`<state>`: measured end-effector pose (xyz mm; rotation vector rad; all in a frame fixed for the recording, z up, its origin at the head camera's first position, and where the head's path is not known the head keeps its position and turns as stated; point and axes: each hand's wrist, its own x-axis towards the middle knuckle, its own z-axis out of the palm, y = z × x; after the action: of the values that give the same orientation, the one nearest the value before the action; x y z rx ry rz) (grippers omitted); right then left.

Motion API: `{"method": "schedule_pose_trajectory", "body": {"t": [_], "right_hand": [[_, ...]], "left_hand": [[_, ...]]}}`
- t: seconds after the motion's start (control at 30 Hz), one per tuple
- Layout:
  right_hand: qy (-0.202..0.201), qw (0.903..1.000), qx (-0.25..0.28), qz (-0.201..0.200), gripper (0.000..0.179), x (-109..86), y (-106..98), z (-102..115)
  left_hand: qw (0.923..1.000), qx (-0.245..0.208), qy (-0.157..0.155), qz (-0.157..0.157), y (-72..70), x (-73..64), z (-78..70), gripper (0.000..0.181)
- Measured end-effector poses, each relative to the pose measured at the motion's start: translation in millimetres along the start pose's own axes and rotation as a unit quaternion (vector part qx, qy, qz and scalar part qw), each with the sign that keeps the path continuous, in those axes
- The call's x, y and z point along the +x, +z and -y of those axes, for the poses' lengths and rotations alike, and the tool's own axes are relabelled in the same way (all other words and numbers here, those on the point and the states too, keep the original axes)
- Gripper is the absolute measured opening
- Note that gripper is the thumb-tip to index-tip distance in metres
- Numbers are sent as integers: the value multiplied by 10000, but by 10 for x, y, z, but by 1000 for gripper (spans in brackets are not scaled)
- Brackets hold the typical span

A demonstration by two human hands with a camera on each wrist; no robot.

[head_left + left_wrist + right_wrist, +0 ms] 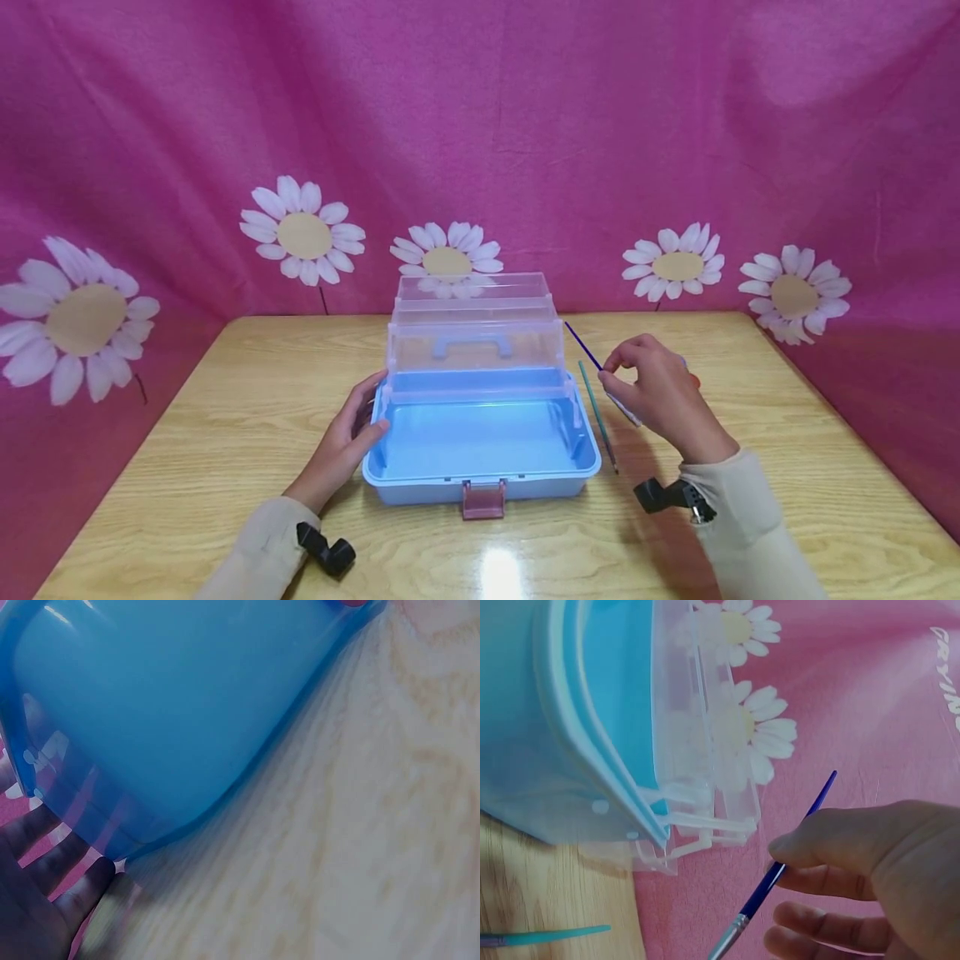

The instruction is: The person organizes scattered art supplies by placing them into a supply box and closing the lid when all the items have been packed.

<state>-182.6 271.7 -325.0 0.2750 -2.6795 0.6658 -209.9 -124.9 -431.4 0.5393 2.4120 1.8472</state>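
A light-blue plastic storage box (480,437) stands on the table with its clear tiered trays (476,342) raised at the back. My left hand (348,433) holds its left side, thumb over the rim and fingers along the outer wall. To the right of the box, my right hand (660,396) pinches a dark-blue paintbrush (761,889) between thumb and forefinger. That brush slants, its silver ferrule pointing down and its thin handle end up. A teal paintbrush (597,417) lies on the table between the box and my right hand.
A pinkish latch (483,500) hangs at the box's front. Something orange (695,381) shows behind my right hand, mostly hidden. The wooden table (225,400) meets a pink cloth (480,125) with printed daisies at the back and sides.
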Motion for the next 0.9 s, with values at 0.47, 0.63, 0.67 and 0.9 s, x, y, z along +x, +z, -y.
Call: {"method": "schedule_pose_trajectory", "body": {"t": [0.47, 0.63, 0.67, 0.9], "right_hand": [[-416, 9986, -27, 314, 7, -31, 98, 227], [-509, 9975, -11, 490, 10, -39, 140, 308], [-531, 9972, -6, 518, 10, -42, 147, 325], [-727, 9951, 32, 670, 10, -72, 206, 415]], "left_hand": [[10000, 7, 36, 29, -14, 3, 22, 57], [10000, 50, -24, 8, -16, 15, 19, 57], [10000, 45, -26, 8, -16, 17, 18, 57], [10000, 43, -13, 31, -21, 7, 16, 57]]}}
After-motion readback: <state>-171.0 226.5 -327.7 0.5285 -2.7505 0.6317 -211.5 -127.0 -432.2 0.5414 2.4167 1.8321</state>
